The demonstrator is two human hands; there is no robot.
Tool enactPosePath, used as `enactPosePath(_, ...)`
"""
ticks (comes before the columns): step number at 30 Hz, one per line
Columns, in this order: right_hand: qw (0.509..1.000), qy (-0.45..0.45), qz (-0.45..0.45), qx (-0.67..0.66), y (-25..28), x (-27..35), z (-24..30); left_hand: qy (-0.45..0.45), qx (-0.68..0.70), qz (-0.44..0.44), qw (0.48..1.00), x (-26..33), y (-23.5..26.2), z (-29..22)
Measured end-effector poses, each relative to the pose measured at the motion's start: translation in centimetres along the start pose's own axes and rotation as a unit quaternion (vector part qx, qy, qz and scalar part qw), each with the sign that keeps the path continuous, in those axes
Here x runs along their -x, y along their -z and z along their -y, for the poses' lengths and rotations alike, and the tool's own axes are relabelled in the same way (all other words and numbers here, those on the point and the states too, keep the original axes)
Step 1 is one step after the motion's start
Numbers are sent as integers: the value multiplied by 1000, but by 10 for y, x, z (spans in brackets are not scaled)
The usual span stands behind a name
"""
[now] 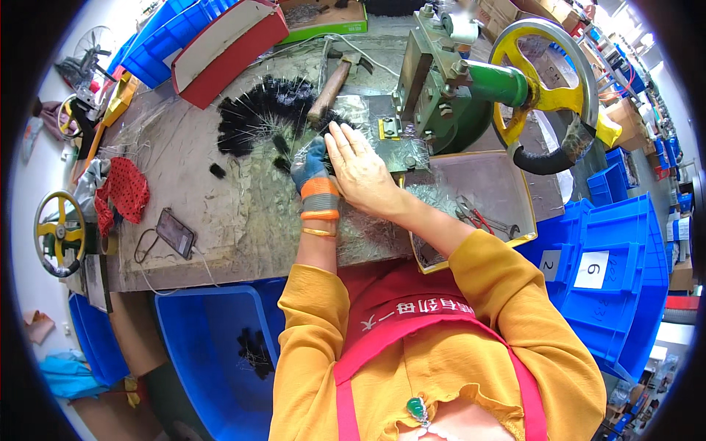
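Note:
My left hand (317, 181), in a blue, orange and grey glove, is on the worktable with its fingers curled in. What they hold, if anything, is hidden behind my bare right hand (360, 170). The right hand lies against it, fingers stretched out and close together. Just left of the glove are small black bristle brushes (282, 144) with thin wire stems. A larger heap of these brushes (261, 114) fans out farther off. Beyond my fingertips lies a hammer (332, 90) with a wooden handle.
A green press (482, 84) with a yellow handwheel (544, 81) stands right of my hands. A shallow tray (471, 165) holds pliers (478, 219). A phone (176, 233) and red cloth (126, 189) lie left. Blue bins (213, 353) stand below, a red box (228, 55) behind.

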State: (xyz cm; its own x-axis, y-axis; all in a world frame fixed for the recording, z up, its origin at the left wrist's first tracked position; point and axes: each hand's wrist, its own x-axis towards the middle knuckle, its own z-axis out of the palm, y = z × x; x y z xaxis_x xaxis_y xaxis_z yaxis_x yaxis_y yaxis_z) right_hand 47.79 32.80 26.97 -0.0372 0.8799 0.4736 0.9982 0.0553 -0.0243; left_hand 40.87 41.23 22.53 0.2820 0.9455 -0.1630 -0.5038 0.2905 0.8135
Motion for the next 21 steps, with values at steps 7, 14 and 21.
enactPosePath(7, 978, -4, -45, -201, 48, 1, 0, 34, -61, 93, 993, -14, 30, -30)
enactPosePath(14, 989, -6, 40, -140, 12, 0, -12, 7, -170, 167, 971, -15, 28, -48)
enactPosePath(21, 986, 11, 42, -161, 13, 1, -13, 9, -144, 81, 986, -7, 21, -44)
